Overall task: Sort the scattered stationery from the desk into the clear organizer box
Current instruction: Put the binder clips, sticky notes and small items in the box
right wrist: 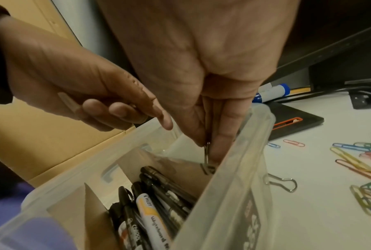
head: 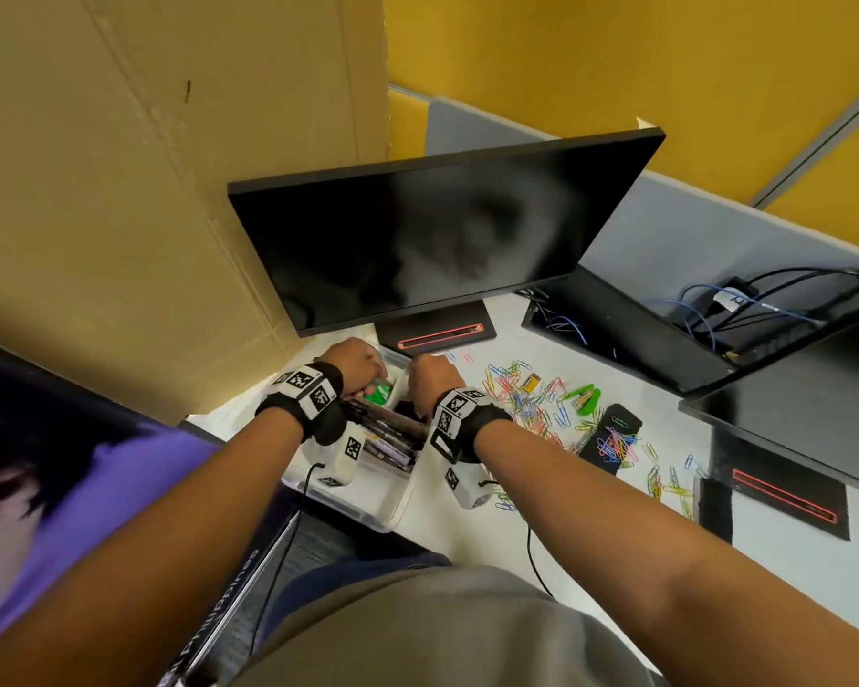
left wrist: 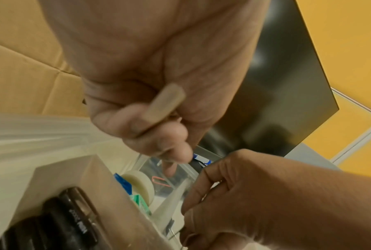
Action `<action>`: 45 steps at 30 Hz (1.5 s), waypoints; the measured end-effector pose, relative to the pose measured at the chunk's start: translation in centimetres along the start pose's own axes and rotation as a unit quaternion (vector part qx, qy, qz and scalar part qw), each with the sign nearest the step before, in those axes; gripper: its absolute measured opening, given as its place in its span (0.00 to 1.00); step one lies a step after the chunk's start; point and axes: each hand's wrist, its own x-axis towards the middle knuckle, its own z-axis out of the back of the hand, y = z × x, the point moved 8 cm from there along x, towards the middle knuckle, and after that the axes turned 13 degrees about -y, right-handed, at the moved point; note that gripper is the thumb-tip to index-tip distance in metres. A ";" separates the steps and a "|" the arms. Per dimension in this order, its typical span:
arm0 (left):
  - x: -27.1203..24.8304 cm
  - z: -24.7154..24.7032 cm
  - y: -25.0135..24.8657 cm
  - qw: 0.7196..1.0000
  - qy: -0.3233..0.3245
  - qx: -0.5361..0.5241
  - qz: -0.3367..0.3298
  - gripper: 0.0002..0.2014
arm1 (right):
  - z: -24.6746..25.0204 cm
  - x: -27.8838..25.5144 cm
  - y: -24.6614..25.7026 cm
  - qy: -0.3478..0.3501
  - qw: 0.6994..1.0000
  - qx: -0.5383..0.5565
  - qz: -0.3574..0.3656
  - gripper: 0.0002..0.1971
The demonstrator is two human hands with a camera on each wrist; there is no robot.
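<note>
Both hands sit over the far end of the clear organizer box [head: 393, 508], near the monitor [head: 432, 230]. Right hand [right wrist: 203, 71]: grip pinches a binder clip [right wrist: 207, 166] just inside the box's right wall. Left hand [left wrist: 150, 71]: grip curled round a pale flat stick [left wrist: 165, 103]. Pens [right wrist: 159, 199] fill the middle compartment. Paper clips [head: 541, 404] lie scattered on the surface [head: 774, 542], right of the box.

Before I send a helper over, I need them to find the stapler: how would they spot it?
Start at the big monitor; right of its stand lies a spread of paper clips. At the spread's right edge sits the stapler, bright green and chunky, unlike the thin wire clips around it.
</note>
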 end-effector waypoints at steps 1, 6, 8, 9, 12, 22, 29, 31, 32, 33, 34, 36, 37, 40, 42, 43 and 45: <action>0.1 -0.1 0.1 1.000 -0.004 0.001 0.000 0.08 | -0.2 0.0 0.1 0.003 1.000 -0.002 -0.008 0.10; 1.1 0.6 0.3 0.996 -0.071 0.039 -0.031 0.08 | -1.9 -0.1 0.5 0.049 0.999 -0.011 -0.018 0.09; 1.4 1.2 -0.1 0.991 -0.112 0.055 -0.054 0.06 | -2.7 0.0 0.6 0.074 0.997 -0.016 -0.013 0.08; 1.5 1.2 -0.3 0.988 -0.125 0.061 -0.062 0.06 | -3.0 0.0 0.7 0.085 0.996 -0.022 -0.011 0.08; 1.9 0.9 -0.7 0.982 -0.144 0.088 -0.087 0.09 | -3.8 0.0 1.0 0.115 0.993 -0.037 -0.006 0.10; 3.1 -0.8 -1.0 0.971 -0.127 0.160 -0.124 0.16 | -4.5 0.4 0.9 0.151 0.986 -0.064 0.033 0.12; 3.5 -0.6 -1.7 0.970 -0.149 0.148 -0.119 0.10 | -1.7 1.6 0.4 0.158 0.985 -0.033 0.055 0.11; 3.6 -0.9 -2.1 0.970 -0.152 0.151 -0.114 0.09 | -0.1 2.5 0.1 0.164 0.985 -0.019 0.050 0.10; 3.7 -1.0 -2.3 0.969 -0.154 0.155 -0.113 0.08 | 0.7 2.9 0.0 0.161 0.986 -0.005 0.052 0.09; 3.8 -1.2 -2.5 0.969 -0.155 0.158 -0.110 0.09 | 1.6 3.3 -0.2 0.150 0.987 0.016 0.051 0.08; 3.8 -1.4 -2.6 0.969 -0.154 0.161 -0.108 0.09 | 2.4 3.7 -0.4 0.134 0.989 0.043 0.043 0.07; 4.0 -1.7 -2.9 0.971 -0.147 0.162 -0.101 0.10 | 3.8 4.5 -1.4 0.091 0.991 0.095 0.015 0.07; 4.1 -1.9 -3.0 0.972 -0.142 0.160 -0.096 0.10 | 4.2 4.8 -2.0 0.073 0.991 0.114 0.003 0.08; 4.4 -2.0 -3.3 0.977 -0.120 0.156 -0.086 0.11 | 4.1 5.5 -3.4 0.058 0.991 0.118 -0.013 0.09; 4.5 -1.9 -3.4 0.979 -0.108 0.157 -0.079 0.12 | 3.5 5.7 -4.2 0.049 0.995 0.092 -0.005 0.10; 4.5 -1.8 -3.3 0.979 -0.107 0.157 -0.077 0.12 | 3.0 5.9 -4.7 0.045 0.996 0.077 0.000 0.10; 4.5 -1.7 -3.2 0.978 -0.111 0.158 -0.078 0.12 | 1.4 6.1 -6.1 0.047 0.997 0.053 0.002 0.10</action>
